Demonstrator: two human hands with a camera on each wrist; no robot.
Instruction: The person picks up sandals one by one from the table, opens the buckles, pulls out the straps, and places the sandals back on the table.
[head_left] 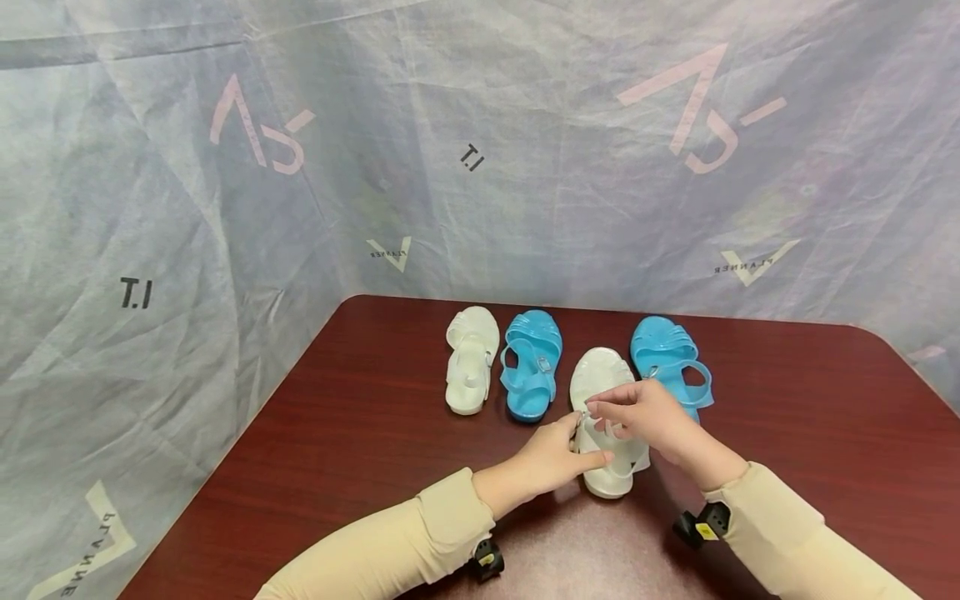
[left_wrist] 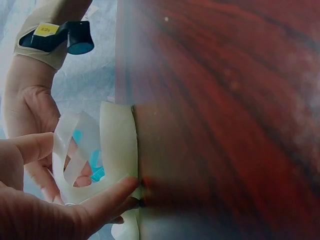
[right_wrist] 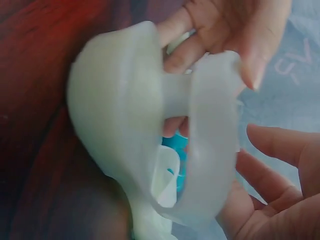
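Right hand (head_left: 637,412) was pinching the strap of the near white sandal (head_left: 603,379), and the left hand (head_left: 558,454) held the same sandal at the buckle side, thumb along the heel. Just beyond the hands, the other white sandal (head_left: 471,367) and one blue sandal (head_left: 531,371) looked strapped already. The blue sandal next to the right hand (head_left: 667,354) had its strap hanging loose, so I'd guess roughly halfway.

Both forearms, in beige sleeves, reach forward from the near edge of the dark red wooden surface (head_left: 360,433) and converge near its middle. The left hand (head_left: 551,457) lies low, thumb stretched toward the right. The right hand (head_left: 637,414) arches above it, fingers (head_left: 600,408) curled and pinching at their tips.
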